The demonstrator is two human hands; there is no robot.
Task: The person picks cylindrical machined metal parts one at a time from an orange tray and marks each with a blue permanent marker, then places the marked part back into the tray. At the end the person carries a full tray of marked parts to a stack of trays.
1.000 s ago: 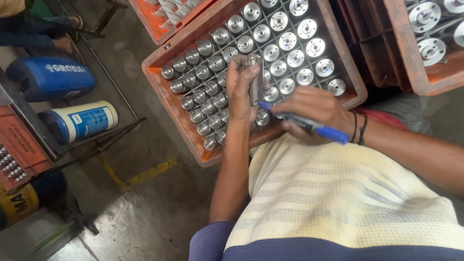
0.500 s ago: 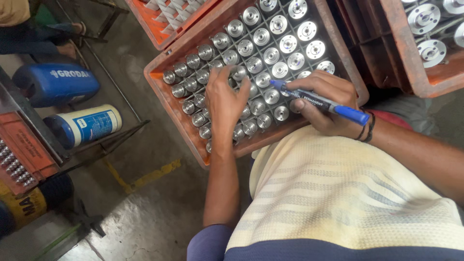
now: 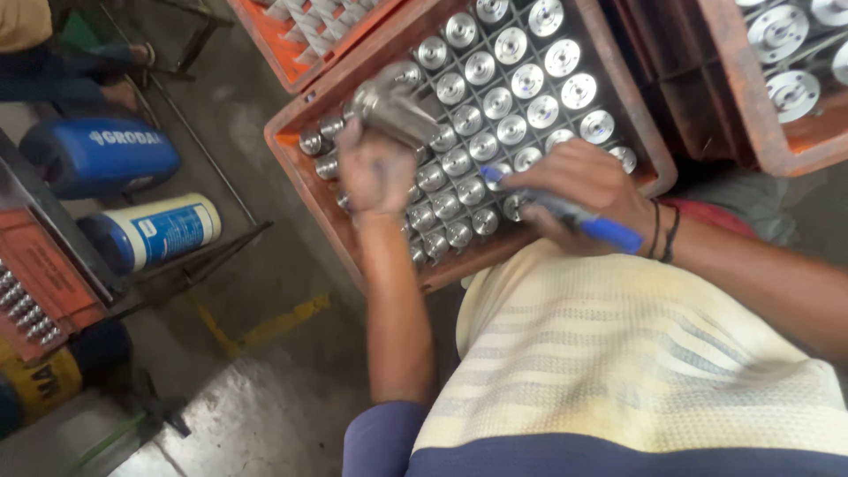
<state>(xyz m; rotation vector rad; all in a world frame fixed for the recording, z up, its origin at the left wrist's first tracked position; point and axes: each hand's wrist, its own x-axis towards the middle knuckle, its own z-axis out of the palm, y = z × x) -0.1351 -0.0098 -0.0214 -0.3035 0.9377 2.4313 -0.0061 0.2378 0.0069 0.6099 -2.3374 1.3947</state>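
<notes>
Grey concrete floor (image 3: pixel 265 389) with a worn yellow painted mark (image 3: pixel 274 325) runs below the scene, and the near edge of the view is filled by the person's cream striped shirt with a dark blue band. Just beyond it, the right hand (image 3: pixel 587 190) rests on the near side of an orange plastic crate (image 3: pixel 305 190), its fingers closed around a blue pen (image 3: pixel 574 216) whose tip points toward the rows of shiny round metal parts (image 3: pixel 512 97) standing in a dark grid; two dark bands circle that wrist. To its left, the left hand (image 3: pixel 375 172) is raised over the crate's left side, fingers clenched on one metal part (image 3: pixel 393 106) lifted clear of the grid and blurred by motion, so its exact shape is hard to tell. Off to the left, on the floor beside thin metal rods, a cylindrical blue container with a white label (image 3: pixel 155 234) lies on its side, and a larger blue jug (image 3: pixel 97 155) with pale lettering lies just beyond it. At the left edge sits an orange-red tray (image 3: pixel 40 278) holding small metal pieces. Farther away, a second orange crate (image 3: pixel 296 35) stands behind the first, and at the top right a third crate (image 3: pixel 777 141) holds larger flanged metal discs. Another person's legs show in the top left corner.
</notes>
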